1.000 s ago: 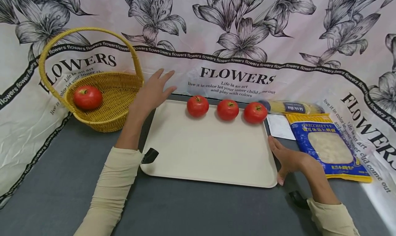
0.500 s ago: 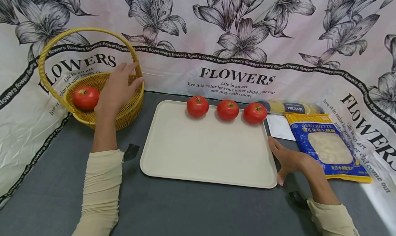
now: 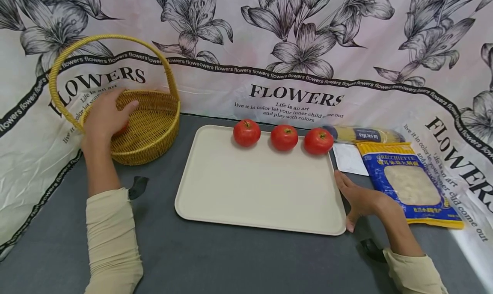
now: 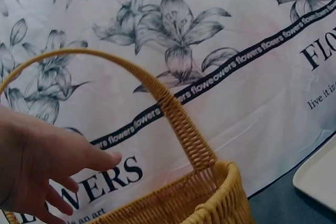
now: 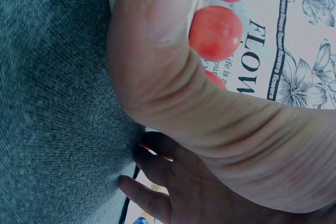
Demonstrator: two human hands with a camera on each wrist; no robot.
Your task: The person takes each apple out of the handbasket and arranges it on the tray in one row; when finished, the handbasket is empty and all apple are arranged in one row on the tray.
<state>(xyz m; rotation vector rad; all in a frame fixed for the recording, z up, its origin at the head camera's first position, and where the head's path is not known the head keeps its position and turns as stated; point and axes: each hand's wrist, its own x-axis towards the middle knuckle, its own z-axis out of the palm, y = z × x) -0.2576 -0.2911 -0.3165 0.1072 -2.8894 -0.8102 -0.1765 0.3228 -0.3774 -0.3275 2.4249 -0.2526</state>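
My left hand (image 3: 105,116) hangs over the left side of a yellow wicker basket (image 3: 154,142), under its tall handle. Beneath it a tomato (image 3: 122,130) in the basket is mostly hidden. The left wrist view shows this hand (image 4: 55,163) with thumb and fingers spread apart; no tomato appears in that view. At the right edge of a cream tray (image 3: 258,182), my right hand (image 3: 360,200) rests with its fingers extended along the rim. Along the tray's far edge sit three red tomatoes, at left (image 3: 246,132), in the middle (image 3: 284,137) and at right (image 3: 318,141).
Right of the tray lie a blue and yellow orecchiette bag (image 3: 412,182), a long pasta packet (image 3: 366,134) and a white card (image 3: 349,158). A flower-printed cloth (image 3: 215,84) rises behind the grey table (image 3: 239,259).
My left hand has moved left from beside the tray's far-left corner, across the basket, to above the tomato in it. My right hand stays at the tray's edge.
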